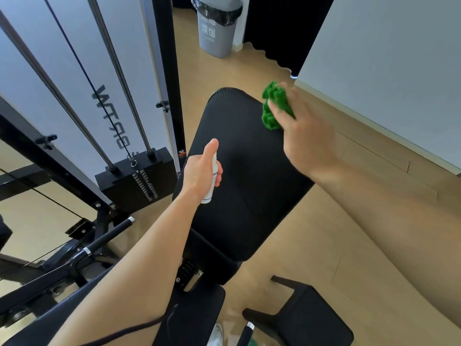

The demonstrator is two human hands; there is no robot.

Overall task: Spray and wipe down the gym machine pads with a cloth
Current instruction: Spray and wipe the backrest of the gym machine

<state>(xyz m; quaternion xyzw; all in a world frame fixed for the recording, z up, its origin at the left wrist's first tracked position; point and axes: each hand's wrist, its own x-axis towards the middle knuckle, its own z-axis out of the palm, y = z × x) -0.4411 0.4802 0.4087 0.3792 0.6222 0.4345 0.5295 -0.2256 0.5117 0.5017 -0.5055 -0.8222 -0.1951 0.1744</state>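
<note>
At the far left stands the cable machine, its weight stack (134, 176) low beside the bench. Just right of it the left hand (199, 171) is wrapped around a slim white spray bottle (210, 187), fingers curled round the body and the thumb lying up along the top; the bottle hangs over the left edge of the black pad (247, 196), about midway along it, and which way the nozzle faces cannot be made out. The pad's long axis runs from near to far, ending in a rounded far end. At that far end, on the right corner, the right hand (306, 138) grips a bunched green cloth (274, 108) that sits against the pad's surface (the hand is blurred, so the exact lie of the fingers is unclear). Most of the pad therefore lies nearer and to the left of the cloth, along that long axis, so a wipe would likely need to draw back toward the person. The right hand is the one placed for it; the left, judging by its position, is set to spray the middle stretch.
</note>
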